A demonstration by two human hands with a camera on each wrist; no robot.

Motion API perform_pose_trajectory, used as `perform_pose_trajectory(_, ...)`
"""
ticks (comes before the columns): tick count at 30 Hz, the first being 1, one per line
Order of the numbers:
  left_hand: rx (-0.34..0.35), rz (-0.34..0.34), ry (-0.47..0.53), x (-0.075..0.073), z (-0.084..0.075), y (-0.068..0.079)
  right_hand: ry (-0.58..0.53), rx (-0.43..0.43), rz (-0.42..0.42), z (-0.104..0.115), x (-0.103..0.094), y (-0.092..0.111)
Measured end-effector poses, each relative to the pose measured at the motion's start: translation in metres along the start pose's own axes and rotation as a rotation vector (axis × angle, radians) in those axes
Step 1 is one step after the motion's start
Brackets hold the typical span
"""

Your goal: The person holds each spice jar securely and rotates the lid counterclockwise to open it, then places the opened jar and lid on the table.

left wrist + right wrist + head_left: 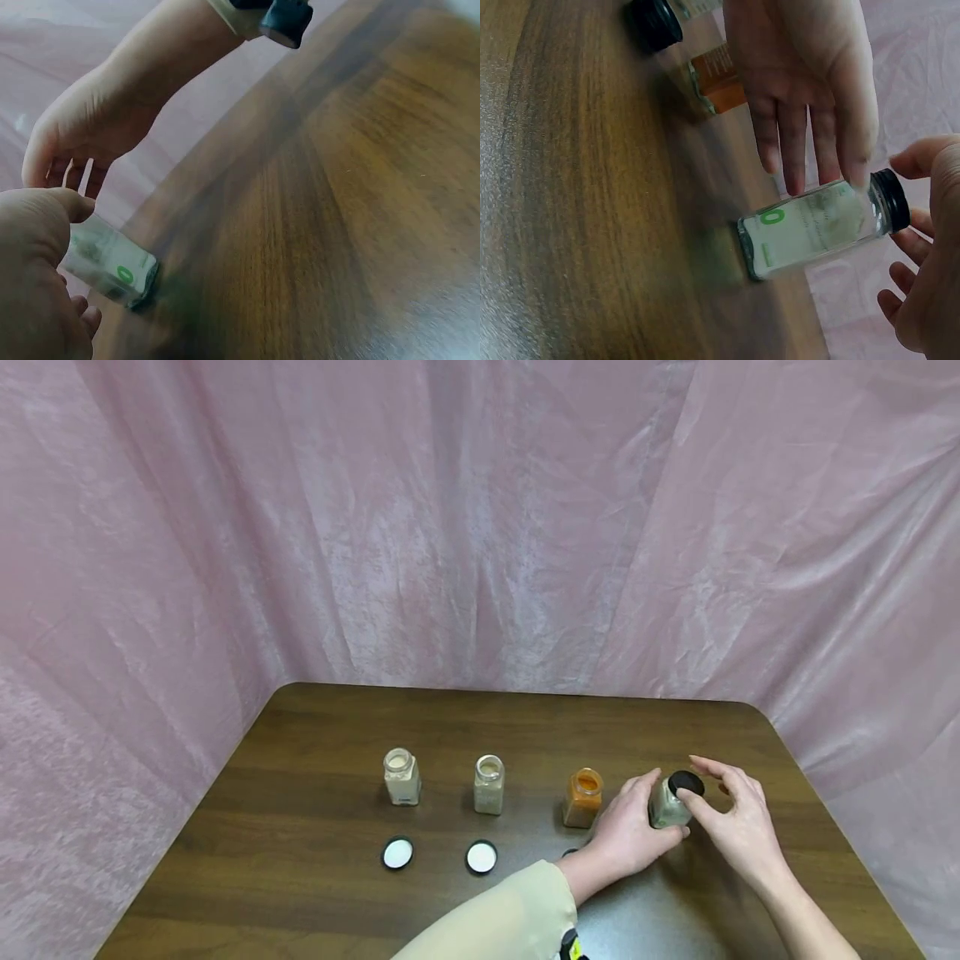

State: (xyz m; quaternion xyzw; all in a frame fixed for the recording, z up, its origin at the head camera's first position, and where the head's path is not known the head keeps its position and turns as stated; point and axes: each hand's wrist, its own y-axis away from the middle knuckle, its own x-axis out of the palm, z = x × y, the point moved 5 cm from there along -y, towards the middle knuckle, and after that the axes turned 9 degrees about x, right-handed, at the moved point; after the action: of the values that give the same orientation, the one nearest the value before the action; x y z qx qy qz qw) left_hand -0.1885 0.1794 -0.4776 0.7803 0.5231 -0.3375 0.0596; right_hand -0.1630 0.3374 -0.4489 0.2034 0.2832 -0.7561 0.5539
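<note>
A square glass jar [810,232] with a pale green label and black lid [686,783] stands at the right of the table. My left hand [628,827] is beside it, fingers straight along its left side and thumb in front, near the neck. On the other side, my right hand [738,822] is spread around the lid, thumb and fingers apart. A slight gap shows between that thumb and the lid in the right wrist view. Close to my left hand stands an uncapped jar of orange powder [583,799].
Two more uncapped jars, one of cream powder [403,781] and one of greyish powder [489,787], stand farther left. Before them lie two black-rimmed lids, a left lid [397,853] and a right lid [482,857]. A pink curtain [465,527] hangs behind the wooden table [315,893].
</note>
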Motion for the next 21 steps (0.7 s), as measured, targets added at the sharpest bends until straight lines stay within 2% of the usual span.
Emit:
perform_pose_trajectory(3, -0.013, -0.003, 0.001, 0.006, 0.001, -0.006, -0.004, 0.027, 0.032, -0.002, 0.002, -0.001)
perform_pose_trajectory(7, -0.033, -0.019, 0.015, 0.011, 0.004, -0.011, -0.013, 0.041, 0.032, -0.003, 0.003, -0.001)
perform_pose_trajectory(21, -0.040, -0.025, 0.025, 0.016, 0.013, -0.019, 0.000, 0.001, -0.001, -0.001, 0.003, -0.002)
